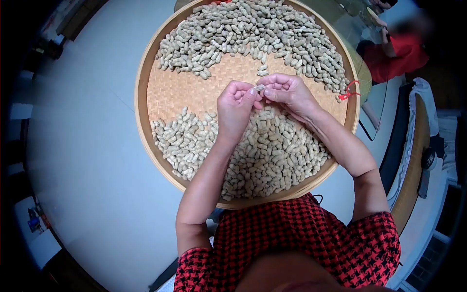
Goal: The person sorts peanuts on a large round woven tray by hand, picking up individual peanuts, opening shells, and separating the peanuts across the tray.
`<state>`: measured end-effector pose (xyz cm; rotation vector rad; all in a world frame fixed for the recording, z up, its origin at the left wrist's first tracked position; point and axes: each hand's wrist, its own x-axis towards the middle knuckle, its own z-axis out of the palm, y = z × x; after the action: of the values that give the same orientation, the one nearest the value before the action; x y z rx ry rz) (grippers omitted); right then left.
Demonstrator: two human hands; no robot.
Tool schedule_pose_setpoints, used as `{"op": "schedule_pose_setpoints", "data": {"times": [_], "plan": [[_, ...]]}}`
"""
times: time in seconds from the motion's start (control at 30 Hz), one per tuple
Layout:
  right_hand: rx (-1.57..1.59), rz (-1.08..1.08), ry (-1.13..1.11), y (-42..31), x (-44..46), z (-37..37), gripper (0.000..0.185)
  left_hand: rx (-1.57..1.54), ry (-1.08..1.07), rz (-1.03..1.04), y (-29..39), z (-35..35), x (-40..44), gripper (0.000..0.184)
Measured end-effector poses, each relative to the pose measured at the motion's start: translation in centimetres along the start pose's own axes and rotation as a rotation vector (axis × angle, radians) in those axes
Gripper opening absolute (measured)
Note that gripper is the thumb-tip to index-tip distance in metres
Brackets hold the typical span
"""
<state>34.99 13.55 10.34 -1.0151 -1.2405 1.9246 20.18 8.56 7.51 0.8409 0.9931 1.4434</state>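
An unshelled peanut [260,88] sits between the fingertips of both hands, over the middle of the round woven tray [180,92]. My left hand [235,104] pinches it from the left with thumb and fingers. From the right, my right hand [288,93] closes thumb and forefinger on the same peanut. Beneath my wrists lies a near heap of peanuts [272,151], partly covered by my forearms. Another, larger heap [243,29] spreads along the tray's far side. A few loose peanuts [263,70] lie just beyond my fingers.
A raised wooden rim [142,92] runs round the tray. Red string [348,92] is tied at its right edge. Beyond it, at upper right, a person in red [399,56] sits near a glass table. Pale floor [92,146] stretches to the left.
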Motion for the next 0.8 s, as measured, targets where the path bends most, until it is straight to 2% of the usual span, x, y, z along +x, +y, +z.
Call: {"op": "schedule_pose_setpoints", "data": {"times": [0.17,0.23,0.27,0.33,0.37,0.43,0.5,0.57,0.63,0.67,0.73,0.8], "plan": [[-0.056,-0.056,0.009,0.3,0.3,-0.1,0.015,-0.059,-0.033,0.009,-0.8,0.3,-0.2,0.007],[-0.091,-0.088,0.008,0.2,0.4,0.0,0.014,0.142,-0.039,-0.043,-0.7,0.4,-0.2,0.008],[-0.201,-0.129,-0.008,0.1,0.3,0.1,0.011,0.141,-0.039,-0.043,-0.6,0.4,-0.4,0.008],[-0.31,-0.168,-0.026,0.2,0.3,0.2,0.009,0.657,-0.041,0.192,0.1,0.6,-0.7,0.015],[-0.363,-0.194,-0.003,0.4,0.4,0.2,0.01,0.657,-0.038,0.192,0.0,0.7,-0.8,0.015],[-0.414,-0.221,0.017,0.9,0.6,0.3,0.011,0.592,0.034,0.21,-0.3,0.8,-0.8,0.02],[-0.252,-0.192,0.061,1.2,0.5,0.6,0.012,0.479,0.066,0.171,-0.6,0.8,-0.7,0.021],[-0.225,-0.177,0.095,1.3,0.3,0.9,0.012,0.363,0.096,0.13,-0.8,0.8,-0.6,0.023],[-0.198,-0.161,0.132,1.4,0.3,1.0,0.013,0.15,0.077,0.039,-0.5,1.0,-0.6,0.022],[-0.168,-0.169,0.127,1.4,0.4,0.9,0.015,0.15,0.077,0.039,-0.5,0.8,-0.5,0.022],[-0.141,-0.18,0.123,1.5,0.5,0.7,0.017,-0.072,0.004,-0.101,-0.5,0.5,-0.1,0.022],[-0.05,-0.189,0.068,1.6,0.5,0.4,0.017,-0.13,-0.045,-0.099,-0.2,0.4,-0.1,0.022]]}}
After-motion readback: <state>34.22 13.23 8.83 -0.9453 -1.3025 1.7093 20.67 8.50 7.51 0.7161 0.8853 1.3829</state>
